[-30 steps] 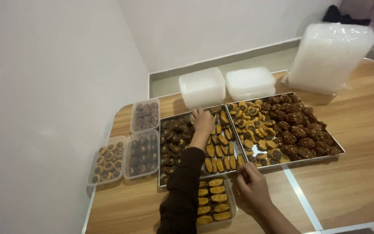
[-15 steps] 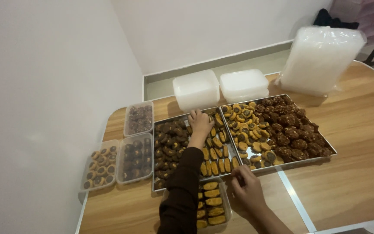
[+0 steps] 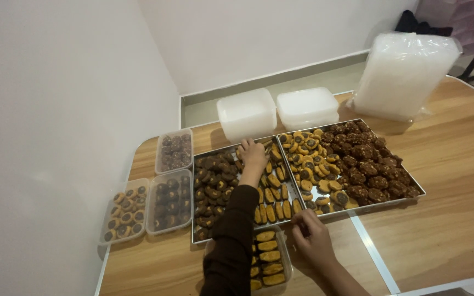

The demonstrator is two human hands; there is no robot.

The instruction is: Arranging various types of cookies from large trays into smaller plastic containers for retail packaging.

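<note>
Oblong orange cookies (image 3: pixel 274 196) lie rowed on left tray (image 3: pixel 198 239).

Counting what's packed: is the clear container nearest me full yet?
Nearly full: the clear container holds rows of orange cookies.

Soft, even indoor light falls from above, bright on the white walls and leaving only faint shadows on the table (image 3: pixel 440 219). The wide lens bends lines near the edges. Focus is slightly soft throughout, without harsh glare.

Two cookie trays (image 3: pixel 308 216) side by side, lidded tubs (image 3: pixel 272 112) behind.
</note>
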